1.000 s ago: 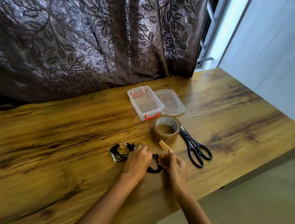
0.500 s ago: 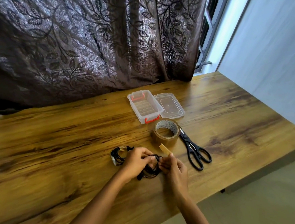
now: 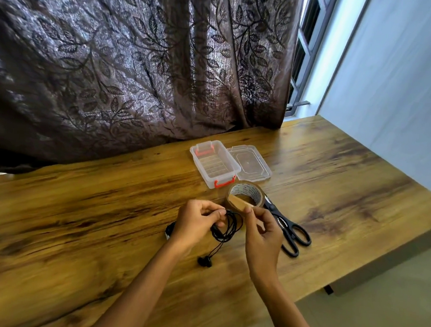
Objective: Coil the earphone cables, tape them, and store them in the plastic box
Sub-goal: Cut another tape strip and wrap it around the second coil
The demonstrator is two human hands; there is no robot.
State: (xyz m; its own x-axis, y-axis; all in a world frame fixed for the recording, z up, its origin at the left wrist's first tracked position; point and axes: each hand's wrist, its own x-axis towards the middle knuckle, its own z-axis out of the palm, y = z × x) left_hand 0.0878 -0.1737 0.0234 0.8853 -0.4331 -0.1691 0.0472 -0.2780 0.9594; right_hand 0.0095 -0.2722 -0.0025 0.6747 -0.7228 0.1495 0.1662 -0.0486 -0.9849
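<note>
Wooden table, one box, one roll: left fingers pinch earphones, right fingers pinch tape.

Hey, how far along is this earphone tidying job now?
Done: a tape strip is cut. In hand: the left hand grips a coiled earphone cable, the right hand pinches the strip beside it. Left: wrapping it, then storing; the plastic box sits open, empty.

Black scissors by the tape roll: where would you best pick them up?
Probably by the looped handles of the black scissors, coming from the wooden table's near edge: the loops face that edge, while the blades lie by the brown tape roll.
</note>
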